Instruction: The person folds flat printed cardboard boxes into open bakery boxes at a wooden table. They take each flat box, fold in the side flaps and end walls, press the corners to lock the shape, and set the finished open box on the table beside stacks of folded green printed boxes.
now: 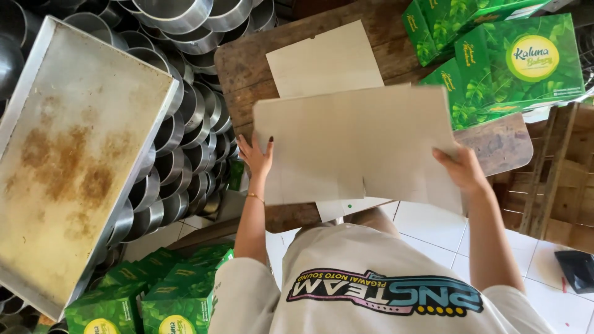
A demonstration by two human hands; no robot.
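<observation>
A large flat sheet of plain beige cardboard [359, 145], an unfolded box blank with slits along its near edge, is held up over a dark wooden table [247, 68]. My left hand [255, 156] grips its left edge and my right hand [461, 168] grips its right edge. Another beige sheet [322, 59] lies flat on the table behind it. A gold bracelet is on my left wrist.
Green printed boxes [507, 62] are stacked at the table's far right, and more green boxes [154, 294] sit low on the left. A stained metal tray [74, 154] rests over several round metal tins [185, 142]. Wooden crates [557, 179] stand on the right, on white floor tiles [433, 229].
</observation>
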